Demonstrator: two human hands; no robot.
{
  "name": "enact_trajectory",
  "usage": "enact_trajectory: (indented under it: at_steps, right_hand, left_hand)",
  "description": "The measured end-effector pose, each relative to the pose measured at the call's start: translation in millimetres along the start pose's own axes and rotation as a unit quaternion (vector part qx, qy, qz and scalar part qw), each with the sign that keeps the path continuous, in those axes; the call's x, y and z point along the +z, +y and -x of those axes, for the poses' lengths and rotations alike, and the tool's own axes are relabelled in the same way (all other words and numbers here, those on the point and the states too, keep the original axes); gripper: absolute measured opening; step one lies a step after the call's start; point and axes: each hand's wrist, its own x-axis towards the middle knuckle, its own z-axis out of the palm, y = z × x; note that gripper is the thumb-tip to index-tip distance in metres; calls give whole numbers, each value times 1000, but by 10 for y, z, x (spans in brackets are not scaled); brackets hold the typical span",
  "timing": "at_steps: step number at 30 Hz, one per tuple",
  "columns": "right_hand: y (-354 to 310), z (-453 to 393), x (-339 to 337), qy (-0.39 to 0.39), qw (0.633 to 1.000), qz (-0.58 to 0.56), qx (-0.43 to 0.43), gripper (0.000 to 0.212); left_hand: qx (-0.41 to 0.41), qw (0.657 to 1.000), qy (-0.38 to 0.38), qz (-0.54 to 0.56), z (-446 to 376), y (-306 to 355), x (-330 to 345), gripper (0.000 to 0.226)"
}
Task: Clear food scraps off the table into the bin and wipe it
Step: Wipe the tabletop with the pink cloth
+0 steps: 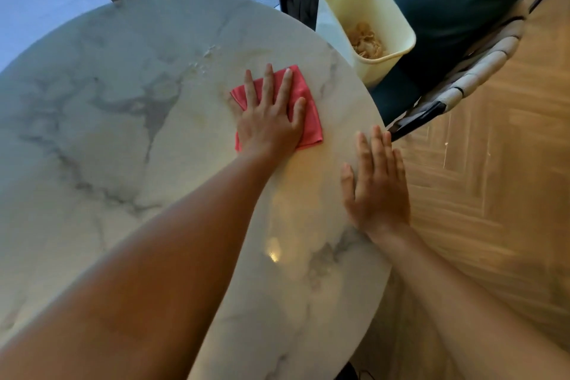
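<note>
Folded pink cloth [303,108] on round white marble table [108,133], near its bin-side edge. Left hand [268,120] presses it, fingers spread; right hand [377,185] flat, fingers together. Cloth soft, probably damp; palm pressure suits.

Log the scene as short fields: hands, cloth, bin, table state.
left hand: flat on the cloth, fingers spread
right hand: open, flat at the table's right edge
cloth: pink, folded, on the table
bin: cream, beside the table on a chair, scraps inside
table: round marble, smears beyond the cloth
</note>
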Motion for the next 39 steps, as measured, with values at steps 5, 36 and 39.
enact_trajectory:
  at_steps: [5,36,39]
  right_hand:
    - [-22,4,-35,-16,1000,2,5,63]
    - [-1872,-958,446,-125,977,44,-167,88]
    - [-1362,-718,266,-123,974,54,-182,92]
  left_hand:
    - [36,999,-31,4,640,151,74,66]
    - [-141,987,55,48,729,-1471,-13,69]
    - [-140,987,55,53,729,-1472,-26,70]
